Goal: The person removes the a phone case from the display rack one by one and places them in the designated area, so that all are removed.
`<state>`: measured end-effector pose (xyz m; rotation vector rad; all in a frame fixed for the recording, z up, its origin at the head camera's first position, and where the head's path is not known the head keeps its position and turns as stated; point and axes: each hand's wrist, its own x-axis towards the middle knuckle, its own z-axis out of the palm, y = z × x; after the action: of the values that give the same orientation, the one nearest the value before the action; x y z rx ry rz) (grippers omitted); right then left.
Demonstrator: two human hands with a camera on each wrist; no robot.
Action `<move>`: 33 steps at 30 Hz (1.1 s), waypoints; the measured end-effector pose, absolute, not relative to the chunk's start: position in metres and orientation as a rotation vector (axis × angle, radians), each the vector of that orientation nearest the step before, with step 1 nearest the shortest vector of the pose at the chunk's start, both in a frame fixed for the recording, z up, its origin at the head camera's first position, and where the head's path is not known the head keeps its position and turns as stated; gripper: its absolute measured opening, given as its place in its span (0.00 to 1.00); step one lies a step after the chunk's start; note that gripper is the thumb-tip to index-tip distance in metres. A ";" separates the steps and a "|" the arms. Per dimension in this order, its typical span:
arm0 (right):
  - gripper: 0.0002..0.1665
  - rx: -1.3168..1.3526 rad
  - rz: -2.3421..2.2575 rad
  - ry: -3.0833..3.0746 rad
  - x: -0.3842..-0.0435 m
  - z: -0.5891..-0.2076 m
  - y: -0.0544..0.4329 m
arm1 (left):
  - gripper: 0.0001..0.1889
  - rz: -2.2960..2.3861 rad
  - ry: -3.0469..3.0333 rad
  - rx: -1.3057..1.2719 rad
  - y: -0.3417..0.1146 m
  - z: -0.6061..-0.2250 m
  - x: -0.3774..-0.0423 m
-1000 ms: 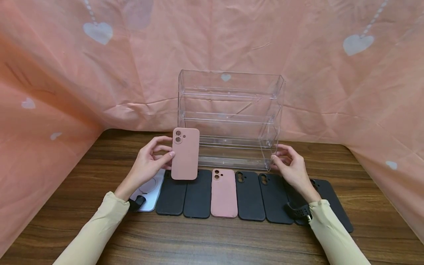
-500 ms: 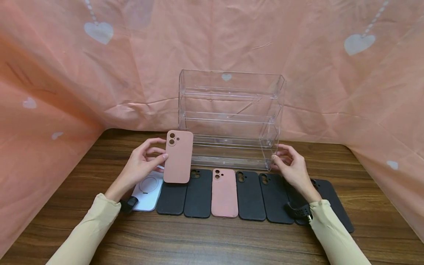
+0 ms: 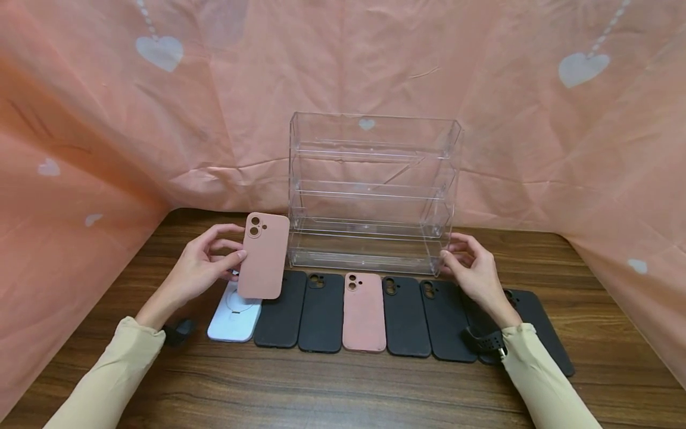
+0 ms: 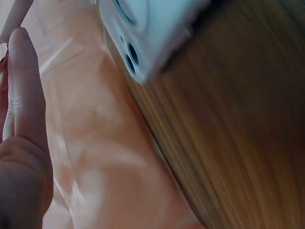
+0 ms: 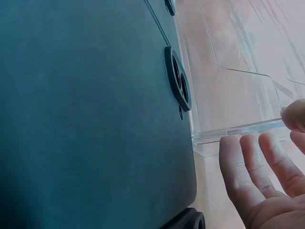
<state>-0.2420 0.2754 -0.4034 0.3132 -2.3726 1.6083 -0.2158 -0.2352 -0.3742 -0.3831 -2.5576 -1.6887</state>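
My left hand (image 3: 197, 267) pinches a pink phone case (image 3: 264, 257) by its left edge, thumb in front and fingers behind. The case hangs upright, slightly tilted, with its camera cutouts at top left. It overlaps the top of a white phone case (image 3: 231, 322) and a black phone case (image 3: 280, 319) lying below it. The white case's camera end (image 4: 136, 62) shows in the left wrist view. My right hand (image 3: 474, 268) grips the lower right corner of a clear tiered display rack (image 3: 364, 262). Its fingertips (image 5: 230, 145) meet the panel's edge in the right wrist view.
A row of flat phone cases runs along the rack's front: a second pink case (image 3: 364, 319) in the middle, black cases (image 3: 407, 322) on both sides. The rightmost ones are partly under my right forearm. Pink cloth (image 3: 214, 119) encloses the wooden table (image 3: 343, 393) behind and at the sides.
My left hand has carried the pink case leftward and slightly down, away from the front of the rack, uncovering more of the black cases. The right hand has stayed at the rack's corner.
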 end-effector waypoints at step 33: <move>0.26 0.335 1.629 -2.348 -0.243 -0.404 0.276 | 0.24 -1.587 -2.702 -0.341 -0.320 -0.377 -0.194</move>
<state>-0.2428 0.2755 -0.4041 0.3352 -2.3476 1.6293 -0.1942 -0.3196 -0.3767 -0.3410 -2.7020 -1.5874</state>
